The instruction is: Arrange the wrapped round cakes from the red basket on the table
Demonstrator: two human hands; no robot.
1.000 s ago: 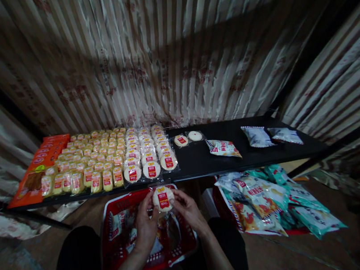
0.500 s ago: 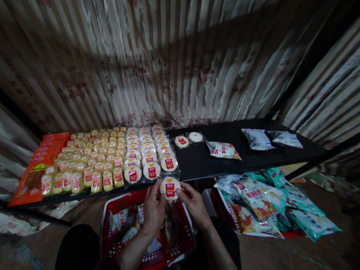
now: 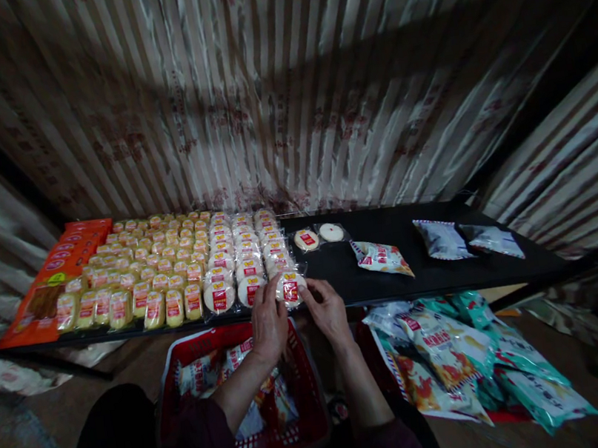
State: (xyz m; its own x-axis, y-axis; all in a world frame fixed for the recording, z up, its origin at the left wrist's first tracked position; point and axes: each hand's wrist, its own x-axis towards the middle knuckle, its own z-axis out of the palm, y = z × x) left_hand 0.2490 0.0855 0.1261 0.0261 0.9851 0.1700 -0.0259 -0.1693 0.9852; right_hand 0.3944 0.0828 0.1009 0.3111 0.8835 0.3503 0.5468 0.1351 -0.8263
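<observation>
My left hand [image 3: 269, 322] and my right hand [image 3: 327, 312] pinch a round wrapped cake with a red label [image 3: 290, 288] between them. They hold it at the front edge of the black shelf [image 3: 430, 275], at the near end of the right-most row of round cakes [image 3: 247, 250]. Below my arms a red basket [image 3: 306, 421] holds more wrapped packets.
Rows of yellow wrapped snacks [image 3: 138, 278] and an orange pack [image 3: 54, 279] fill the shelf's left. Two loose round cakes [image 3: 317, 237], a small snack bag [image 3: 381, 257] and two silvery bags [image 3: 467, 238] lie to the right. Several green and white bags [image 3: 465, 356] pile below. Striped curtain behind.
Both hands carried the round cake up from above the red basket to the shelf's front edge, to the right end of the cake rows.
</observation>
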